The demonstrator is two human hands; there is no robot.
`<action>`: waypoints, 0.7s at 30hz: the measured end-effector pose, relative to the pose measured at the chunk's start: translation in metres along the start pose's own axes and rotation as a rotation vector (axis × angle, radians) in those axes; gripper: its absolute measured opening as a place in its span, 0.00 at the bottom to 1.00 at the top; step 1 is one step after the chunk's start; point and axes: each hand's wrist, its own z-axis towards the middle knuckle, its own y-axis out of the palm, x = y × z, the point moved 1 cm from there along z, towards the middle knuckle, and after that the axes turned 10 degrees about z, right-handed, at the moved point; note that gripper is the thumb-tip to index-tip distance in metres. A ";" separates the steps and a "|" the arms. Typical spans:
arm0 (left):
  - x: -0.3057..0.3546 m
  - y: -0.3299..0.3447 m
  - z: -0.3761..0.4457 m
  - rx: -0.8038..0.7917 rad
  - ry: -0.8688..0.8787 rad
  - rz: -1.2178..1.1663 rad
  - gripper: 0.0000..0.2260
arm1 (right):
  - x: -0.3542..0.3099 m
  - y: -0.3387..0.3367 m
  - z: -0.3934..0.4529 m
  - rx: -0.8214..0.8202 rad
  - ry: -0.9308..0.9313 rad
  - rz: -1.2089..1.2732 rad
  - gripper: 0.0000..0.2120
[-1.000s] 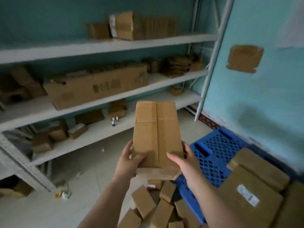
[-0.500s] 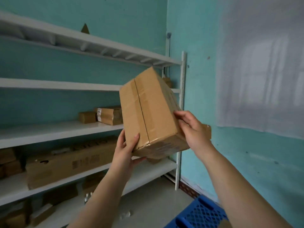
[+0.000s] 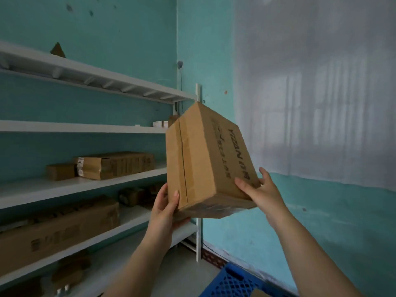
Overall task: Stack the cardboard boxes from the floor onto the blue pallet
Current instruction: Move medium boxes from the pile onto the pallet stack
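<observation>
A taped brown cardboard box with dark printed lettering is held up in front of me, tilted, at chest height. My left hand grips its lower left corner, thumb on the taped face. My right hand holds the lower right side, fingers curled around its edge. Only a corner of the blue pallet shows at the bottom of the view, below the box. The boxes on the floor are out of sight.
White metal shelving fills the left, holding a long cardboard box and smaller cartons. A shelf upright stands just behind the held box. Turquoise walls meet in the corner; a pale sheet covers the right wall.
My view has swung up from the floor pile and pallet to the shelves and wall. The box has been raised and turned, so its printed side now faces me.
</observation>
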 end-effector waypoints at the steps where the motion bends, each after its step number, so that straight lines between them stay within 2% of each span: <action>1: -0.006 0.008 0.003 -0.003 -0.007 0.016 0.19 | 0.005 -0.009 0.000 0.038 -0.011 0.044 0.66; 2: -0.012 0.015 0.006 0.001 -0.014 0.027 0.19 | 0.010 -0.018 0.001 0.071 -0.014 0.084 0.62; 3: -0.017 0.020 0.009 0.009 -0.023 0.034 0.21 | 0.015 -0.026 0.003 0.101 -0.017 0.121 0.54; 5: -0.026 0.027 0.019 0.014 -0.034 0.060 0.22 | 0.024 -0.040 0.007 0.152 -0.049 0.188 0.28; 6: -0.030 0.030 0.025 0.005 -0.032 0.083 0.22 | 0.028 -0.046 0.009 0.162 -0.071 0.214 0.19; 8: -0.036 0.039 0.039 -0.038 -0.017 0.153 0.18 | 0.034 -0.054 0.014 0.186 -0.101 0.268 0.13; 13: -0.049 0.073 0.064 -0.155 -0.036 0.178 0.11 | 0.044 -0.067 0.018 0.247 -0.069 0.357 0.09; 17: -0.059 0.101 0.081 -0.257 -0.165 0.174 0.10 | 0.046 -0.080 0.020 0.352 -0.048 0.380 0.14; 21: -0.078 0.115 0.094 -0.351 -0.187 0.143 0.11 | 0.054 -0.085 0.021 0.466 -0.055 0.389 0.20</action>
